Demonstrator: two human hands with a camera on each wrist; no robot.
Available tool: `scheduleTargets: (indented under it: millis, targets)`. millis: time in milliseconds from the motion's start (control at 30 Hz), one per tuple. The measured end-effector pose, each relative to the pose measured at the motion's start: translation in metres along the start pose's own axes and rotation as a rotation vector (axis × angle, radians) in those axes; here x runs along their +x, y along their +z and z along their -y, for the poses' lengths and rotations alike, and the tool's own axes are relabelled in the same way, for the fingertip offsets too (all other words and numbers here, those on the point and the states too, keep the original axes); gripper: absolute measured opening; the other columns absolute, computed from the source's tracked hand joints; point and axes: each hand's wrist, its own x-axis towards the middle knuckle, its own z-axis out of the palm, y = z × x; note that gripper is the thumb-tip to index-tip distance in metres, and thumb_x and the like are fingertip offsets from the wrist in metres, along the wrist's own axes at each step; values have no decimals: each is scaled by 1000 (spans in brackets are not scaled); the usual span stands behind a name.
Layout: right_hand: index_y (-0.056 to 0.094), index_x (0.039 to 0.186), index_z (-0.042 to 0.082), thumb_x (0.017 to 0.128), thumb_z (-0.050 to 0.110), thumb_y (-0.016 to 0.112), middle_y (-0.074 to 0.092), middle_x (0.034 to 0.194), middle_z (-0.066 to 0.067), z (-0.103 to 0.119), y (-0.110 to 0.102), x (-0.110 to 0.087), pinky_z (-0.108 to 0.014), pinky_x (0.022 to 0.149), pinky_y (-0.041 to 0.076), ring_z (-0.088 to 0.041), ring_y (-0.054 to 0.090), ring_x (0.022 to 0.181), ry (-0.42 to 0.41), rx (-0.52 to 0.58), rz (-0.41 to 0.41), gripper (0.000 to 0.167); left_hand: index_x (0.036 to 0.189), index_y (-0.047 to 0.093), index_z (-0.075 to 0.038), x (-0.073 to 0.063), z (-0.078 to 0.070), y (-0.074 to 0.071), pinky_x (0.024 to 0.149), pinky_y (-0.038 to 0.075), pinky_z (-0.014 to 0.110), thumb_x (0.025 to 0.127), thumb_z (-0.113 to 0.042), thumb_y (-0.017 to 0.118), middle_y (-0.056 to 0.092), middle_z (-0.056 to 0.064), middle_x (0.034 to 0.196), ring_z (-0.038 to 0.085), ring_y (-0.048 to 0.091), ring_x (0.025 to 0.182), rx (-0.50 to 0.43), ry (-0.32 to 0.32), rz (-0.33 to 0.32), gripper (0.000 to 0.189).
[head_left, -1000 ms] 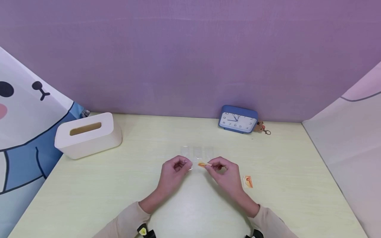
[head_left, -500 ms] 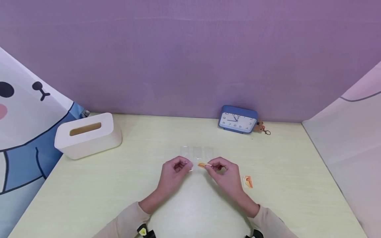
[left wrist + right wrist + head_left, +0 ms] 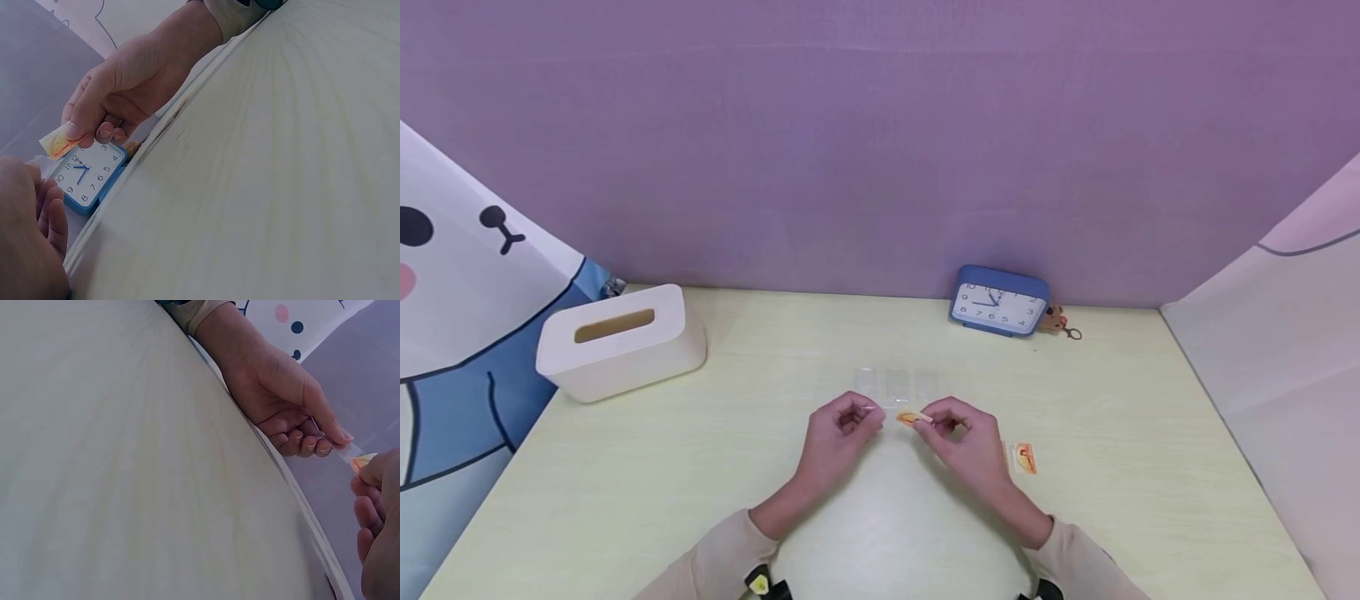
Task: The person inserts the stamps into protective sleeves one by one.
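Over the middle of the table, my left hand (image 3: pixel 841 433) pinches a small clear plastic bag (image 3: pixel 345 451) between thumb and fingers. My right hand (image 3: pixel 967 437) pinches a small orange-and-yellow printed card (image 3: pixel 912 417) by its edge. In the left wrist view, the card (image 3: pixel 57 145) is tilted and sits right beside the left fingertips. The right wrist view has the card's corner overlapping the bag's end. Beyond the hands, three clear flat bags (image 3: pixel 897 384) lie in a row. Another orange card (image 3: pixel 1025 458) lies right of the right wrist, with an orange edge partly hidden beside it.
A white tissue box (image 3: pixel 625 362) stands at the back left of the table. At the back right is a blue clock (image 3: pixel 1000 302), with a small brown bear keychain (image 3: pixel 1056 318) next to it. A purple wall (image 3: pixel 880 150) rises behind the table.
The right hand has shifted slightly left, bringing the card a little closer to the left hand. An orange edge beside the loose card has come into view. The left hand is nearly still.
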Motion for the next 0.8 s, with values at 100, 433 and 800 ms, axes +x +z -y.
scheduleTargets:
  millis: [100, 433, 800]
  targets:
    - [82, 97, 6, 91, -1, 88, 74, 82, 1, 0, 1, -1, -22, 68, 55, -8, 62, 73, -11, 2, 17, 11, 99, 77, 1, 0, 0, 0, 70, 58, 19, 101, -5, 81, 76, 13, 90, 10, 68, 76, -7, 5, -1, 8]
    - [83, 100, 10, 92, -2, 87, 74, 83, 2, 0, 2, 0, -21, 69, 54, -8, 61, 73, -12, -26, 29, 15, 97, 78, -3, -2, 4, -1, 66, 53, 19, 101, -8, 82, 75, 8, 88, 9, 61, 72, 16, 2, 52, 7]
    - [84, 98, 7, 90, -4, 86, 75, 81, 1, -3, 1, 0, -22, 65, 54, -5, 62, 72, -35, -36, 101, 14, 98, 79, -5, -2, 4, 0, 68, 55, 21, 101, -9, 82, 77, 7, 89, 9, 64, 75, 67, 69, 82, 6]
